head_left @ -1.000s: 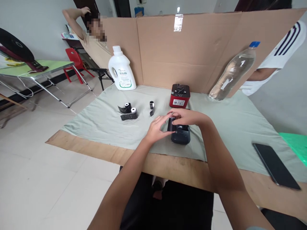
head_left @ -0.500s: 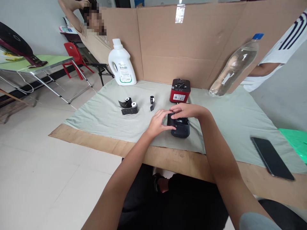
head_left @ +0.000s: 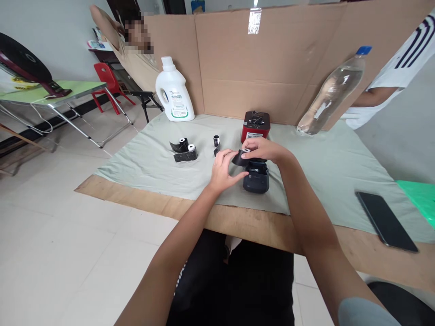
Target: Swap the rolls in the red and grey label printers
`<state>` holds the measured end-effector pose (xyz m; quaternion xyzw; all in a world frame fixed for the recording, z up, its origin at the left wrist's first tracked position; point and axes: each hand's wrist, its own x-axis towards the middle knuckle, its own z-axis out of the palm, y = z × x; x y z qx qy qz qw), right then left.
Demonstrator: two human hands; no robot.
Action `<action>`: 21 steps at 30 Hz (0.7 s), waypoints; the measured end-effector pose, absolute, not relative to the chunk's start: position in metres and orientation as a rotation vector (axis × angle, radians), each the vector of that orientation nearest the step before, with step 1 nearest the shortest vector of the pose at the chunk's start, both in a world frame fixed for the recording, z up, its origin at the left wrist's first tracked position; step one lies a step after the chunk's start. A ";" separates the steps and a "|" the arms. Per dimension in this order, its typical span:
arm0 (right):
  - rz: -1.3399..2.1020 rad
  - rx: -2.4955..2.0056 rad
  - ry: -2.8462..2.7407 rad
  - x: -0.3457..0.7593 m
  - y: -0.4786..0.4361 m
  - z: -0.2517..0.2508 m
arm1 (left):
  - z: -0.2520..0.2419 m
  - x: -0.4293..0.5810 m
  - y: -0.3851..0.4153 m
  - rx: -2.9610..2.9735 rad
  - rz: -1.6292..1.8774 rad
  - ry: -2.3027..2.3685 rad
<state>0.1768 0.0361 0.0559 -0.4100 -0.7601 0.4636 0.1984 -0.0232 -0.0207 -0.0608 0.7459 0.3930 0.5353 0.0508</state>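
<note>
My right hand (head_left: 263,149) pinches a black label roll (head_left: 242,157) with a white core, holding it above a small dark label printer (head_left: 256,181). The printer stands with its lid up and its inner bay showing. At the roll's left side is my left hand (head_left: 223,172), thumb and fingers spread apart. Its fingertips are beside the roll's loose strip; whether they touch it I cannot tell. Behind my right hand sits a red and black box-shaped device (head_left: 255,124). To the left lie two black rolls (head_left: 185,153) and a smaller one (head_left: 216,142) with strips unrolled.
A white detergent jug (head_left: 175,93) and a tilted clear bottle (head_left: 333,95) stand near the cardboard screen (head_left: 231,59). A phone (head_left: 385,222) lies at the right by a green bag (head_left: 419,199). One person sits beyond the left; another person's arm shows at right.
The label roll has been raised off the printer and tilted, so its white core and the printer's bay now show. My left thumb has come away from the roll.
</note>
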 end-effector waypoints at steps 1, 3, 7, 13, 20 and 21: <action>1.233 -1.161 -2.110 0.175 0.036 0.055 | -0.061 -0.022 -0.022 2.275 1.644 1.240; 1.123 -1.192 -2.093 0.171 0.037 0.052 | -0.059 -0.021 -0.024 2.273 1.623 1.305; 1.118 -1.229 -2.075 0.159 0.034 0.047 | -0.057 -0.016 -0.026 2.192 1.578 1.406; 1.009 -1.380 -2.059 0.137 0.020 0.045 | -0.062 -0.017 -0.022 2.103 1.637 1.555; 0.760 -1.320 -2.128 0.132 0.007 0.057 | -0.061 -0.022 -0.019 1.850 1.611 1.413; 0.652 -1.320 -2.150 0.133 0.008 0.057 | -0.061 -0.022 -0.017 1.785 1.612 1.357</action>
